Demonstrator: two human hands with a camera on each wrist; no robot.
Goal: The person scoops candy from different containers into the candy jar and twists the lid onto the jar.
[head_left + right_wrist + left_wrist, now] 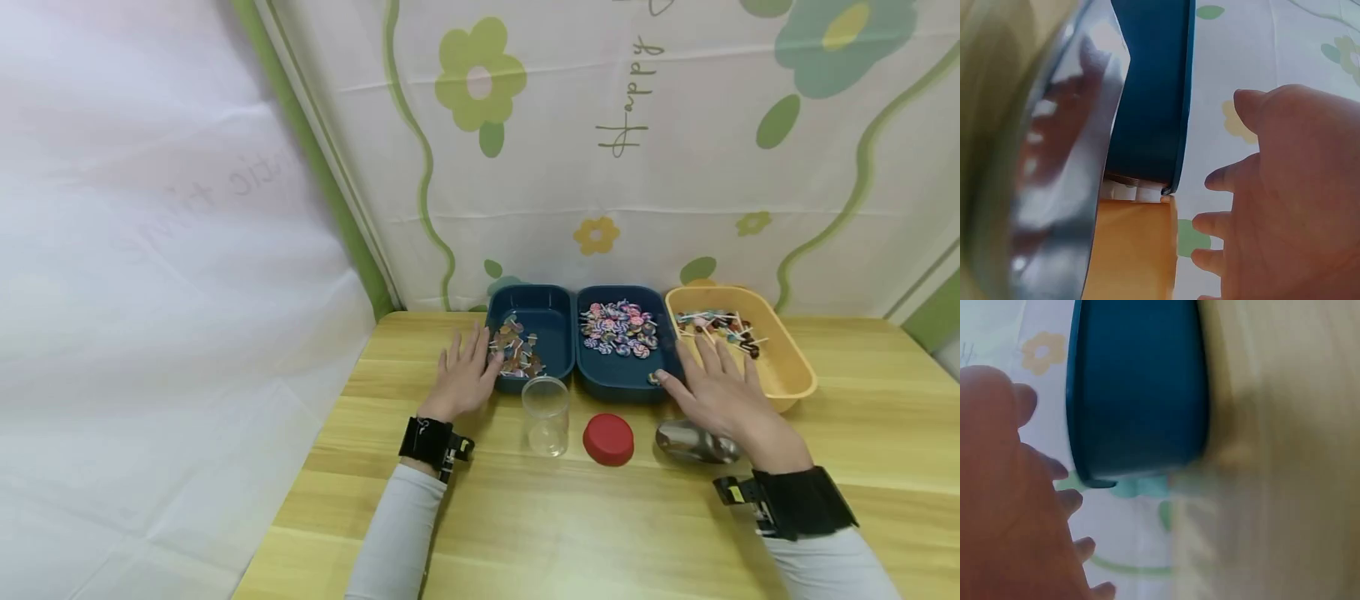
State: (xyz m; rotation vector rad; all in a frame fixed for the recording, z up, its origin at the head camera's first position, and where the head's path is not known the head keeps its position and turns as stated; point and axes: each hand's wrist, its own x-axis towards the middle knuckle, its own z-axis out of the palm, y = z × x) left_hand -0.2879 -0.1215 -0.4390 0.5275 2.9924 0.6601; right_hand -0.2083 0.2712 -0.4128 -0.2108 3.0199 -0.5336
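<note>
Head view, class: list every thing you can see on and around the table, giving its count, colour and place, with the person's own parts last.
Table: one, light wood, across the foreground.
Blue trays: two, dark blue, side by side at the table's back edge, both holding small sweets.
Yellow tray: one, right of the blue trays, holding lollipops.
Clear jar: one, open, in front of the blue trays.
Red lid: one, right of the jar.
Metal scoop: one, silver, beside the right wrist.
Floral cloth: one, white and green, behind.
Left hand: flat, by the left tray.
Right hand: flat, fingers spread, before the yellow tray.
</note>
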